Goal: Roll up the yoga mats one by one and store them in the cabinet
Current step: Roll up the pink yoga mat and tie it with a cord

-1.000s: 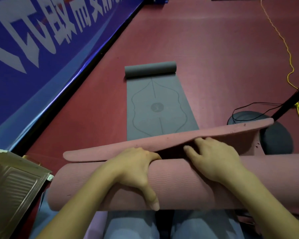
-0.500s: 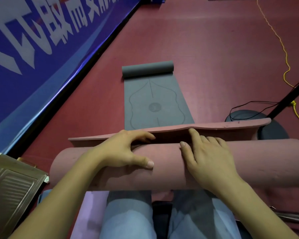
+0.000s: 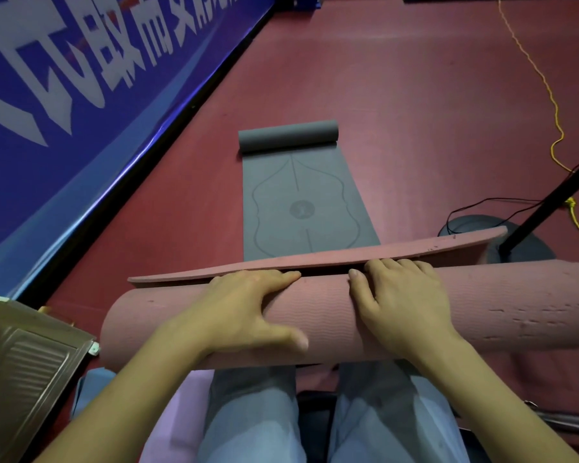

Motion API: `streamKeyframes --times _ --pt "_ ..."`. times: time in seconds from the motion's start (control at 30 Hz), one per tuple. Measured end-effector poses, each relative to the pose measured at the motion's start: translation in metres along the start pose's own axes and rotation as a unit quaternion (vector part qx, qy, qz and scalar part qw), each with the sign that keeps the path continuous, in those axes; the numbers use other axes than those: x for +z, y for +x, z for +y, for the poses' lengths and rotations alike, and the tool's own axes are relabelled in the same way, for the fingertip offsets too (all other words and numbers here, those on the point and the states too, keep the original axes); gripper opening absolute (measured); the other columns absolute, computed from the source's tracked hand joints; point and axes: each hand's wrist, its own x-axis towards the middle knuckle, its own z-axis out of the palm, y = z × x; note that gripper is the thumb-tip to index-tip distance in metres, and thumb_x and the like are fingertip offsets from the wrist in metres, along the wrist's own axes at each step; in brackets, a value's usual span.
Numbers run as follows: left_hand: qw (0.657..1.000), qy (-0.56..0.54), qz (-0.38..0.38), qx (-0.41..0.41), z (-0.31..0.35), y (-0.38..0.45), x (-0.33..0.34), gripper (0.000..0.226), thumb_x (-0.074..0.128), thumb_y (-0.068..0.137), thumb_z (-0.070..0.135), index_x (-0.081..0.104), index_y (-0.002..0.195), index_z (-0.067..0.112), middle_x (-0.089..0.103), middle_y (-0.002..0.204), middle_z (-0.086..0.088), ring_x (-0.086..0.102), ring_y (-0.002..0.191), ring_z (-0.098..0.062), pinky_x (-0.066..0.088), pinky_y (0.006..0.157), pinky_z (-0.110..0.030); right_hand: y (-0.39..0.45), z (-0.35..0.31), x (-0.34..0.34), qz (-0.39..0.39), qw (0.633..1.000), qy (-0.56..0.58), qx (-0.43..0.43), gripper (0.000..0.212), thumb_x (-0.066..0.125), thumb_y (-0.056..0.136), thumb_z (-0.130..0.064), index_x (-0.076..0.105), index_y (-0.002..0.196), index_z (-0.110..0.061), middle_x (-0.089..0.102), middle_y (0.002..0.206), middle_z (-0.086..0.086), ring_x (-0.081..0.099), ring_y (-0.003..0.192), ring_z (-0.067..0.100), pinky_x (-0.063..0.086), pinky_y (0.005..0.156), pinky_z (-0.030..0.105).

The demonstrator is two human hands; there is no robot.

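Across the lower middle of the frame, lying crosswise over the person's knees: pink yoga mat (image 3: 502, 309), nearly all wound into a thick roll, with only a last strip of loose end (image 3: 331, 259) standing free just beyond it and curving up toward the right. Left hand (image 3: 248, 309) pressed over the top of the roll, fingers laid forward over its far side at the loose end, thumb spread back along the near side. Right hand (image 3: 401, 302) just beside it, flat on the roll, fingers straight and reaching over the crest into the gap under the loose end. Neither curled round anything; both open and pressing, most likely to keep the coil tight and stop it springing apart while the last strip is taken in.

Toward the frame's centre, beyond the pink roll: grey yoga mat (image 3: 301, 208), flat on the red floor (image 3: 415, 128), only its far end rolled. Apparently waiting its turn.

At the lower left corner: beige ribbed metal panel (image 3: 24, 372), possibly part of the cabinet, though not clear enough to say. Along the upper left: blue banner (image 3: 81, 78) with white lettering. At the right edge: round dark stand base (image 3: 528, 248) with a black pole, a black cable and a yellow cord (image 3: 555, 128) trailing across the floor.

Judged from this: rolling of the first mat almost finished, storing not yet begun.
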Motion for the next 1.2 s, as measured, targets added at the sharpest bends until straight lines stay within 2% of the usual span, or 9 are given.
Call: streamKeyframes --times 0.13,0.33,0.5,0.63,0.8,0.9,1.0,1.13,1.2 --pt "0.992 0.117 -0.047 -0.012 0.014 0.003 0.007 0.151 0.074 0.043 0.090 0.010 0.163 0.025 0.036 0.158 0.008 0.040 0.139 -0.019 0.034 0.115 -0.038 0.003 -0.001 -0.001 -0.007 1.000 -0.004 -0.006 0.061 0.012 0.094 -0.054 0.066 0.087 -0.026 0.073 0.097 -0.004 0.064 0.095 0.025 0.041 0.090 0.042" --pt "0.988 0.155 -0.012 -0.008 0.011 0.003 0.019 0.148 0.069 0.046 0.093 0.002 0.163 0.031 0.042 0.149 0.004 0.045 0.128 -0.021 0.036 0.109 -0.038 0.006 0.003 -0.003 -0.002 1.000 -0.002 -0.023 0.055 0.018 0.092 -0.054 0.063 0.087 -0.023 0.073 0.101 0.000 0.062 0.099 0.027 0.037 0.089 0.042" --pt "0.986 0.165 0.000 0.001 0.019 -0.003 0.018 0.139 0.068 0.046 0.092 0.017 0.161 0.033 0.054 0.138 0.007 0.055 0.119 -0.018 0.044 0.100 -0.037 -0.003 0.005 -0.006 0.012 1.000 0.002 -0.022 0.053 0.019 0.092 -0.056 0.060 0.083 -0.024 0.073 0.095 0.000 0.063 0.095 0.027 0.037 0.088 0.042" --pt "0.984 0.178 -0.008 0.014 0.030 -0.002 0.005 0.121 0.063 0.035 0.097 0.045 0.140 0.039 0.068 0.118 0.011 0.066 0.099 -0.019 0.053 0.085 -0.037 -0.003 0.011 -0.014 -0.009 0.998 0.007 -0.067 0.056 0.023 0.101 -0.057 0.064 0.086 -0.021 0.073 0.096 0.005 0.065 0.098 0.031 0.039 0.088 0.040" --pt "0.990 0.109 -0.088 0.013 0.039 -0.014 0.006 0.113 0.069 0.033 0.095 0.053 0.131 0.042 0.072 0.107 0.012 0.065 0.090 -0.017 0.054 0.085 -0.036 -0.018 0.018 -0.025 -0.086 0.992 0.009 -0.087 0.060 0.025 0.102 -0.061 0.070 0.099 -0.022 0.072 0.106 0.008 0.065 0.101 0.033 0.039 0.074 0.039" --pt "0.992 0.078 -0.095 0.001 0.036 -0.005 0.002 0.113 0.073 0.032 0.093 0.053 0.132 0.045 0.072 0.108 0.015 0.065 0.093 -0.015 0.053 0.087 -0.036 -0.023 0.018 -0.022 -0.026 0.995 -0.002 -0.096 0.056 0.024 0.103 -0.055 0.069 0.098 -0.022 0.073 0.105 0.005 0.065 0.099 0.032 0.032 0.073 0.038" --pt "0.998 0.045 -0.042 0.001 0.029 0.001 0.000 0.112 0.072 0.032 0.093 0.056 0.133 0.047 0.068 0.118 0.023 0.064 0.105 -0.008 0.051 0.092 -0.036 -0.024 0.020 -0.015 0.079 0.985 0.105 -0.112 0.039 0.040 0.096 -0.045 0.069 0.088 -0.019 0.071 0.102 0.004 0.063 0.098 0.029 0.044 0.078 0.038" --pt "0.985 0.030 0.146 0.087 0.018 -0.008 0.012 0.111 0.072 0.037 0.096 0.061 0.127 0.032 0.054 0.123 0.016 0.059 0.102 -0.013 0.049 0.085 -0.037 -0.064 0.006 -0.014 0.256 0.909 0.321 -0.080 0.019 0.062 0.089 -0.022 0.059 0.073 -0.012 0.057 0.085 0.001 0.054 0.081 0.022 0.044 0.072 0.033" --pt "0.988 0.004 0.136 0.077 0.014 -0.009 0.015 0.127 0.074 0.035 0.095 0.047 0.143 0.034 0.039 0.138 0.009 0.047 0.122 -0.015 0.042 0.099 -0.037 -0.093 -0.005 -0.006 0.224 0.867 0.443 -0.039 0.035 0.061 0.090 -0.031 0.042 0.061 -0.024 0.041 0.066 -0.010 0.043 0.061 0.013 0.035 0.059 0.030"
